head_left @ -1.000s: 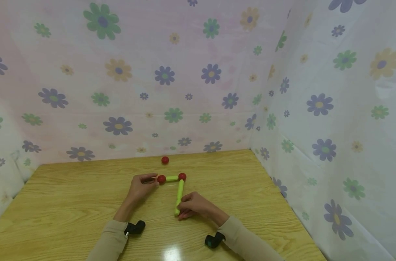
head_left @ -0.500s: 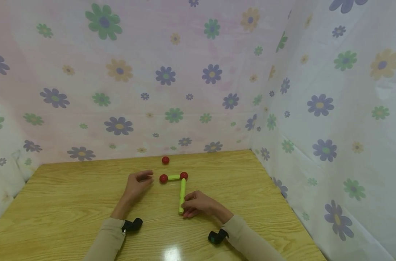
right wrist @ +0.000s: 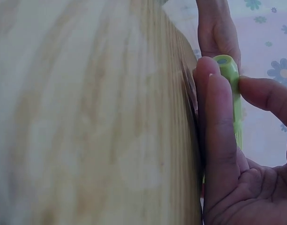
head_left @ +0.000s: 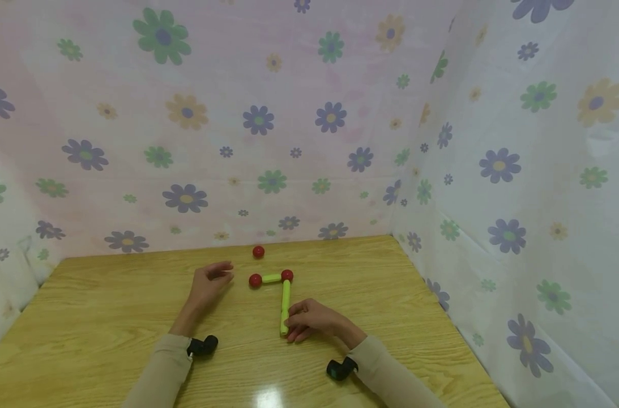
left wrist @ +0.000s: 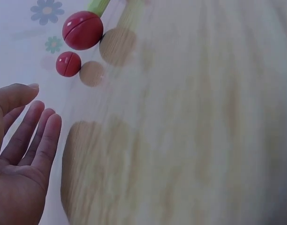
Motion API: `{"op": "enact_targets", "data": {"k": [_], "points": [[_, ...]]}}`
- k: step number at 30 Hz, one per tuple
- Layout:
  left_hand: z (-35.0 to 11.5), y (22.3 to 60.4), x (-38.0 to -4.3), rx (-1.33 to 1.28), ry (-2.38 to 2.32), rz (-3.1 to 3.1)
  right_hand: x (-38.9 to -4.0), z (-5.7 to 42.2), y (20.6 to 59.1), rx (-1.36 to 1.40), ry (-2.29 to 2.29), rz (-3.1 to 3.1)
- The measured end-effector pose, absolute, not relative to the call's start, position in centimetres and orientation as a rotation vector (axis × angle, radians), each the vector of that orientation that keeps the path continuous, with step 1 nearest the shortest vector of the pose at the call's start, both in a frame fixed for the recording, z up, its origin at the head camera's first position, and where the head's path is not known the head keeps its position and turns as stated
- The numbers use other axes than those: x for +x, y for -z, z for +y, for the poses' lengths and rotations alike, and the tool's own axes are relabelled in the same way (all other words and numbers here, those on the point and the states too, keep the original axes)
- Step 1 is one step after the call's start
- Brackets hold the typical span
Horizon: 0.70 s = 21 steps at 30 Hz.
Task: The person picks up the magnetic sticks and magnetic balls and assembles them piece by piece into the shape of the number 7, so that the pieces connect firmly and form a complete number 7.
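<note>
Two red balls lie joined by a short yellow-green rod (head_left: 272, 278): a left ball (head_left: 255, 280) and a right ball (head_left: 287, 275). From the right ball a longer yellow-green rod (head_left: 286, 297) runs toward the front, seemingly made of two pieces end to end. My right hand (head_left: 311, 320) pinches its near end between thumb and fingers; the rod's end face (right wrist: 223, 60) shows in the right wrist view. My left hand (head_left: 207, 284) is held left of the left ball, apart from it, fingers relaxed and holding nothing. In the left wrist view its fingers (left wrist: 47, 145) are extended.
A loose red ball (head_left: 258, 251) sits near the back edge of the wooden table (head_left: 110, 306). A flower-patterned curtain (head_left: 212, 113) rises behind the table and along its sides. Each wrist wears a small black camera, such as the left camera (head_left: 204, 345).
My left hand has let go of the left ball and drawn back to the left. My right hand has shifted slightly right with the rod, and the joined pieces shifted a little with it.
</note>
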<state>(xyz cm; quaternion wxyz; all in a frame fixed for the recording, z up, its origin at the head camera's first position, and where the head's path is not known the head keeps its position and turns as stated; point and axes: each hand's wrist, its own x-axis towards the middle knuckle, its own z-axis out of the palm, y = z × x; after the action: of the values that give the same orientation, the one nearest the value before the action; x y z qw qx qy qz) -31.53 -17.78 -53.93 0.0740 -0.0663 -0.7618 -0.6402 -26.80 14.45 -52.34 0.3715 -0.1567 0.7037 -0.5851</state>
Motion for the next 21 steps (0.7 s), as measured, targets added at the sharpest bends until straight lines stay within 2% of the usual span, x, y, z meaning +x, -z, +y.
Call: {"op": "enact_targets", "data": {"k": [13, 21], "points": [[-17.8, 53.2, -33.2, -0.118, 1.975, -2.228, -27.6, 14.9, 52.1, -0.408, 1.462, 1.720], [-16.8, 52.9, -34.6, -0.165, 2.068, -2.152, -28.1, 15.1, 52.3, -0.395, 1.455, 1.647]]}}
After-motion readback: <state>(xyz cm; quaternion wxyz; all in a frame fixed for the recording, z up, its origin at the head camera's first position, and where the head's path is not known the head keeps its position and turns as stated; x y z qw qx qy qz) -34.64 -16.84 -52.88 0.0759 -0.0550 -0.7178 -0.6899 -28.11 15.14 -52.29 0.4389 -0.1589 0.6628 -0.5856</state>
